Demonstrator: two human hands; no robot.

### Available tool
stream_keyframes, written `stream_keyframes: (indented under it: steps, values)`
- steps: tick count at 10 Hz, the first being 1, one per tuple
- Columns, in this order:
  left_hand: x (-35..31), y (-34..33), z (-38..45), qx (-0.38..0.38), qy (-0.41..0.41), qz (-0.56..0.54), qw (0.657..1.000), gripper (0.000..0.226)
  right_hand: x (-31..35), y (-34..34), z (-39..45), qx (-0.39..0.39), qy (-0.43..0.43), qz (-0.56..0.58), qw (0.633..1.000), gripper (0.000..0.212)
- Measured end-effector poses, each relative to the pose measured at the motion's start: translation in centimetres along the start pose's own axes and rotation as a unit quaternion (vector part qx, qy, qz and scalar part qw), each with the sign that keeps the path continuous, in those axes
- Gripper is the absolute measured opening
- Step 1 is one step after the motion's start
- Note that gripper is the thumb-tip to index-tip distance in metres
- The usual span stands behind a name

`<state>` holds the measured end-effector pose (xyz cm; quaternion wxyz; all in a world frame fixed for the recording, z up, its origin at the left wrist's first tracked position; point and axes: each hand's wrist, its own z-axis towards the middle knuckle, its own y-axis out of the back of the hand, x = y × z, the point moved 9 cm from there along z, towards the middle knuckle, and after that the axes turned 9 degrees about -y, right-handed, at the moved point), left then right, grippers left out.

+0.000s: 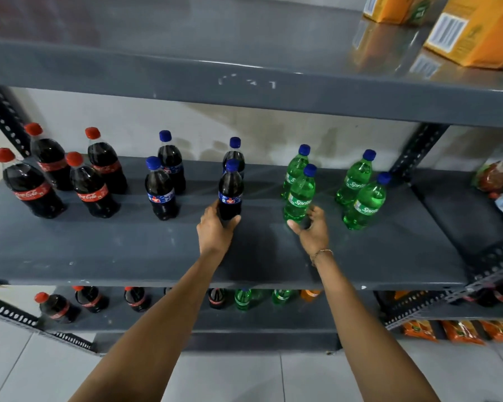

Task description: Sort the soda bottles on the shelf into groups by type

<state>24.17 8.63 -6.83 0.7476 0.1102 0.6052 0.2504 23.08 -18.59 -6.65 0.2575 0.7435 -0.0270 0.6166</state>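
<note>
On the grey middle shelf (128, 250) stand three groups of bottles. Several red-capped Coca-Cola bottles (90, 188) are at the left. Several dark cola bottles with blue caps and blue labels (160, 192) stand in the middle. Several green Sprite bottles (366, 201) are at the right. My left hand (215, 227) grips the base of the front blue-label cola bottle (230, 188), which stands upright. My right hand (312, 227) has its fingers apart around the base of the front Sprite bottle (299, 195); a firm grip is not clear.
The upper shelf (244, 88) overhangs the bottles and carries orange cartons (476, 33) at the right. A lower shelf holds more cola, green and orange bottles (241, 298). Snack packets (502, 175) lie on the neighbouring rack at the right. Perforated uprights (415, 152) frame the shelf.
</note>
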Motion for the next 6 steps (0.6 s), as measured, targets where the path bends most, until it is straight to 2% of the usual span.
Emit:
stream_keyframes:
  steps: [2,4,6]
  values:
    - [0.2,0.0,0.0,-0.019,0.001,0.016,1.000,0.051,0.2,0.6,-0.1,-0.035,-0.004,-0.010,0.999,0.046]
    - [0.1,-0.2,0.0,-0.003,0.003,0.024,1.000,0.053,0.7,0.9,-0.1,-0.049,0.004,-0.018,0.999,0.043]
    - [0.0,0.4,-1.1,0.016,0.046,-0.034,0.998,0.071,0.7,1.4,-0.8,0.003,-0.009,-0.021,1.000,0.064]
